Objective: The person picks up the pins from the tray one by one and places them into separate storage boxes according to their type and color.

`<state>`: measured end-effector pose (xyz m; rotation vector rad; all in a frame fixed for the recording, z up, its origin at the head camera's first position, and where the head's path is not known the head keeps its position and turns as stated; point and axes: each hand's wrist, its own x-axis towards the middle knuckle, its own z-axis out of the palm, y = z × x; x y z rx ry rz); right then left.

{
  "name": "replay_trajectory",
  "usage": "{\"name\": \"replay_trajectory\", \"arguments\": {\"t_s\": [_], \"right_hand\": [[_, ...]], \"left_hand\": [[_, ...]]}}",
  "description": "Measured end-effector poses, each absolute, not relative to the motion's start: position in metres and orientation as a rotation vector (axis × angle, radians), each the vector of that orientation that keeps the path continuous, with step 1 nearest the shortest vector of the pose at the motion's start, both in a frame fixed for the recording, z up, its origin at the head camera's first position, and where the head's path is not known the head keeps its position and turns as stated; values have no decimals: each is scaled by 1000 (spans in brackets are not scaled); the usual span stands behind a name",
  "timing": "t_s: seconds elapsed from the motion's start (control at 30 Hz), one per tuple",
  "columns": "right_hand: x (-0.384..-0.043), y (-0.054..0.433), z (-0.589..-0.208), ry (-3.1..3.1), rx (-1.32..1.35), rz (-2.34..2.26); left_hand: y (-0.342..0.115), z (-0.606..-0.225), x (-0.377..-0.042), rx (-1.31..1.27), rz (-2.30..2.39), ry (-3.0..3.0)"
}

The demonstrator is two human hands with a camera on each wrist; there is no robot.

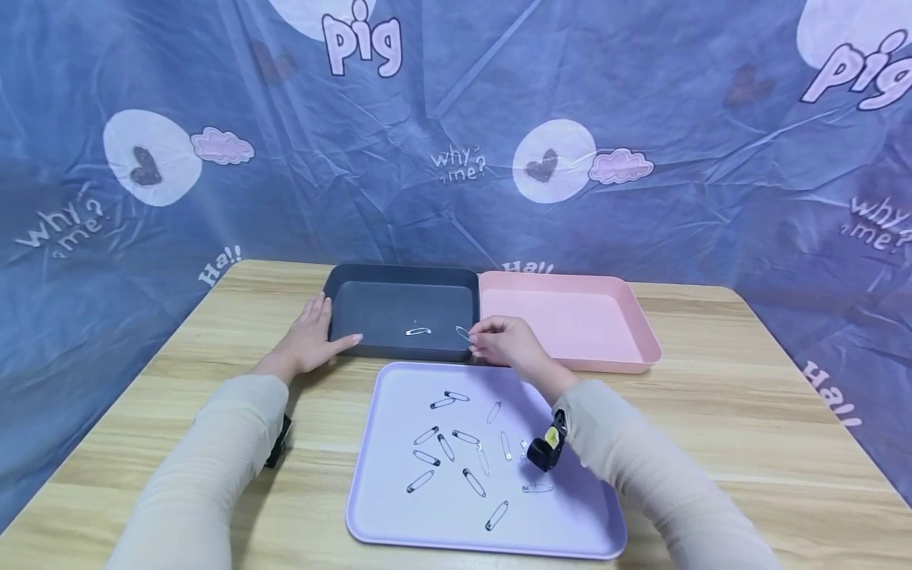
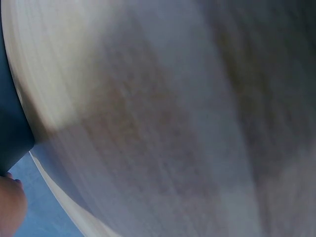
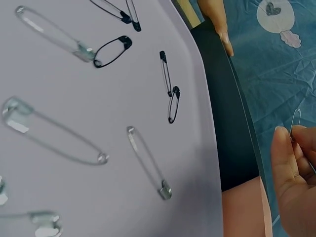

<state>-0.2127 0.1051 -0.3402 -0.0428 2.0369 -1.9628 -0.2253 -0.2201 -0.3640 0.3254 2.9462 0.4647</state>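
Observation:
My right hand (image 1: 511,343) pinches a silver safety pin (image 1: 462,332) between thumb and fingers, over the near right corner of the dark grey tray (image 1: 385,305). The right wrist view shows the same pin (image 3: 296,116) pointing up from the fingertips. Inside the dark tray, near its front wall, lies another silver safety pin (image 1: 418,332). My left hand (image 1: 308,342) rests on that tray's left side, thumb stretched along the front rim. Closer to me, several black-headed safety pins (image 1: 473,483) and silver safety pins (image 1: 506,446) are scattered on the lilac tray (image 1: 484,546).
A pink tray (image 1: 556,309) adjoins the dark tray on the right. All three trays stand on a wooden table (image 1: 741,396), with a blue printed cloth (image 1: 399,198) hanging behind. My right forearm crosses the lilac tray's right side and hides some pins.

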Motion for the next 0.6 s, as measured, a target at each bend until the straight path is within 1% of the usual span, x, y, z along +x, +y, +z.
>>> {"name": "replay_trajectory", "arguments": {"t_s": [0.1,0.23,0.37,0.5,0.6], "right_hand": [[-223,102,-351,2050,-68,-1967],[-245,102,-380,2024,-105,-2019],[-263,97,-400,1978,-102,-2090],[-269,89,-402,1998,-100,-2107],[-266,84,-393,2028,-99,-2089]], "left_hand": [[-220,-364,-226,319,466,2947],[-220,-365,-226,314,466,2948],[-220,-365,-227,312,466,2949],[-220,-366,-228,308,456,2947],[-220,-366,-228,302,453,2944]]}}
